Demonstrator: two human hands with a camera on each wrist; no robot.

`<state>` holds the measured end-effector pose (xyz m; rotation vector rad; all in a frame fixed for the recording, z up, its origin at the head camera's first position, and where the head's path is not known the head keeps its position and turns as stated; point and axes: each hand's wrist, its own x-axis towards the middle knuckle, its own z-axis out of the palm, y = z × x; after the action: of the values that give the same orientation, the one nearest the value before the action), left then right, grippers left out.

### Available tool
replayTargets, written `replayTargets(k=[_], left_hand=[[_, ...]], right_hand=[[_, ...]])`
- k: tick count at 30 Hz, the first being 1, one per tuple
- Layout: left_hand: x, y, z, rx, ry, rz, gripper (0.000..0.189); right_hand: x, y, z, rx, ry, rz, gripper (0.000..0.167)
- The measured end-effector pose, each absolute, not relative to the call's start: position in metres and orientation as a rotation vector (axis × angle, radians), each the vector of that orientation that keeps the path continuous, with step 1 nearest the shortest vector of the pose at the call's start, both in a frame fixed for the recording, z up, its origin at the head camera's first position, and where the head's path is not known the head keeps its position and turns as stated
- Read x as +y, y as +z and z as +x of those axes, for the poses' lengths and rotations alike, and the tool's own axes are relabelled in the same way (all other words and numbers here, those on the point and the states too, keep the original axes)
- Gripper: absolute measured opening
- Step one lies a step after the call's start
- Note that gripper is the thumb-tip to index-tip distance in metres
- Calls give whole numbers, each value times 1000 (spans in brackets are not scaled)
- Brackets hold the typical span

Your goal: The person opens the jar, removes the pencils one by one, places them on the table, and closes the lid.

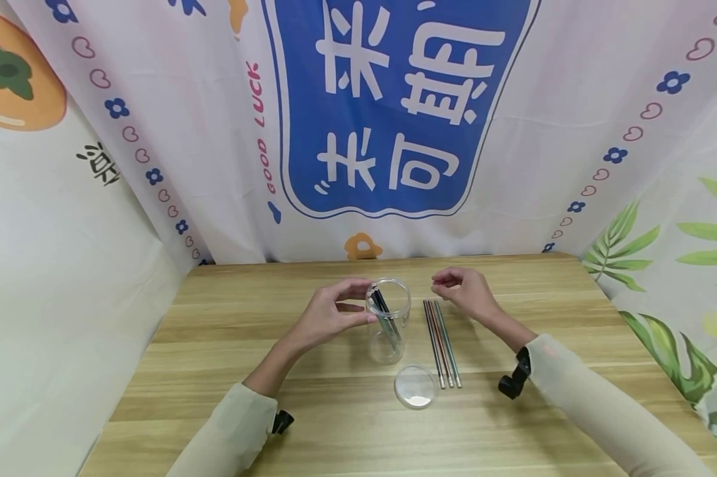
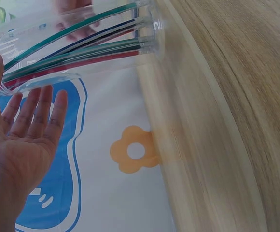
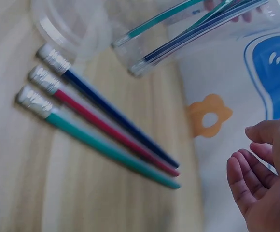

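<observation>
A clear cylindrical jar (image 1: 388, 341) stands upright on the table, its mouth uncovered. Several pencils (image 2: 82, 57) lean inside it, green, dark blue and red, with their eraser ends at the bottom. My left hand (image 1: 333, 311) holds the jar near its rim, thumb on the near side and fingers on the far side. To the right of the jar, three pencils (image 1: 441, 344) lie side by side, dark blue, red and green, eraser ends towards me. Beyond their far ends, my right hand (image 1: 464, 291) hovers with loosely bent fingers and nothing in them.
A round clear lid (image 1: 415, 386) lies flat on the wooden table (image 1: 227, 371), just in front of the jar and beside the pencils' eraser ends. Behind the table's far edge hangs a printed curtain (image 1: 233, 225).
</observation>
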<state>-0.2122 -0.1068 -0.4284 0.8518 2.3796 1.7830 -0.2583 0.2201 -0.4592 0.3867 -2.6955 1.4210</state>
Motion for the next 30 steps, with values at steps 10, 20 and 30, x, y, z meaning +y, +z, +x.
replayTargets(k=[10,20,30], left_hand=[[-106,-430,-213,2378,1790,861,60],[-107,-430,-213,2373,1793,859,60],[-107,-430,-213,2373,1786,857,60]], right_hand=[[214,-428,-246,-2649,1520,448,22],[204,-404,-233,-2586,1580,548,22],[193,-382,-222,-2566,1540,674,20]])
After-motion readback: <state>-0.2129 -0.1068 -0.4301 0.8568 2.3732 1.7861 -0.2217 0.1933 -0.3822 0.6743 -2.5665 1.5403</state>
